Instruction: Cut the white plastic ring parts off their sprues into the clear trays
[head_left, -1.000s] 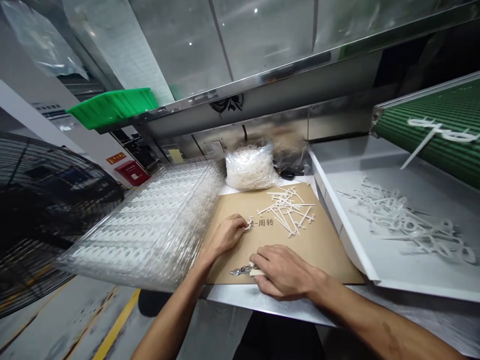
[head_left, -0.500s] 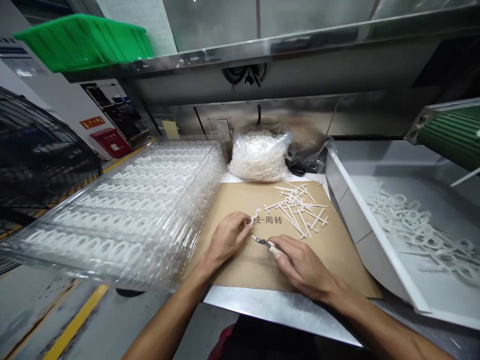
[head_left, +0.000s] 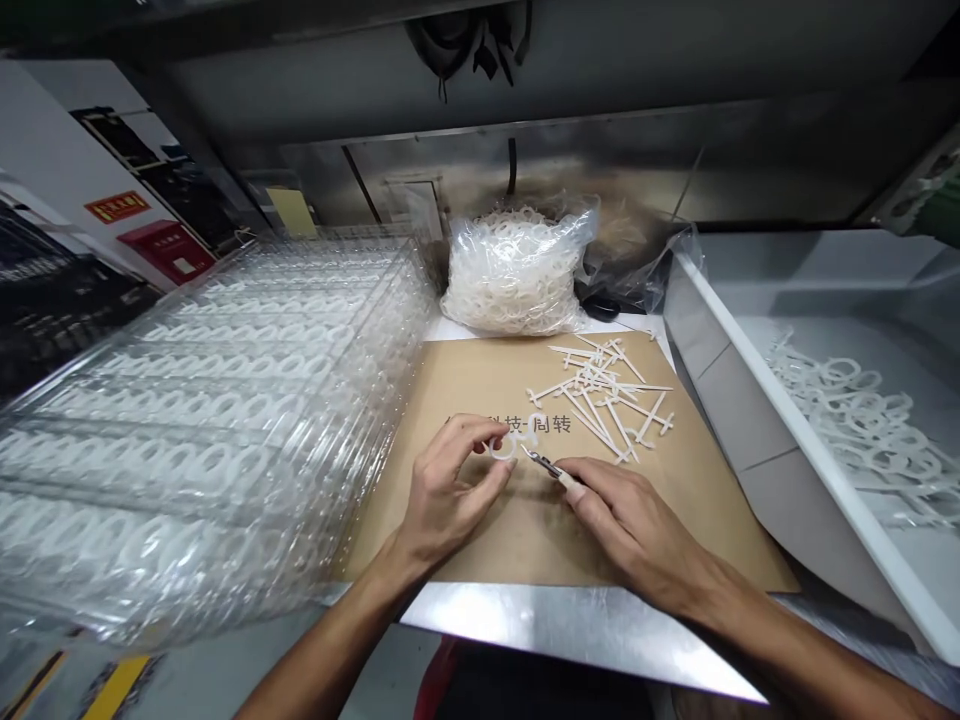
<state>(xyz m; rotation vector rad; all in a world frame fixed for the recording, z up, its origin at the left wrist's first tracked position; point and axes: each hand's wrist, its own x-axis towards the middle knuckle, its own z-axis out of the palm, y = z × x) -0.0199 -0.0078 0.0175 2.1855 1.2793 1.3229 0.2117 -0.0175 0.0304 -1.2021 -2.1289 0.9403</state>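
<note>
Cardboard sheet point(head_left: 600, 530) plain tan, black Chinese characters point(head_left: 546, 424) printed; off-white plastic pieces point(head_left: 600, 385) atop; white tray point(head_left: 750, 420) right of sheet; red box point(head_left: 169, 250) beyond left.

Matt white plastic piece point(head_left: 504, 447); glossy plastic trays point(head_left: 202, 440); matt cardboard sheet point(head_left: 570, 540).

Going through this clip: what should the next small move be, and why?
Probably ease the small metal-tipped tool in the right hand onto the white plastic ring piece pinched by the left hand. Its tip already points at that piece and sits close to it, and both hands are held together above the cardboard sheet.
</note>
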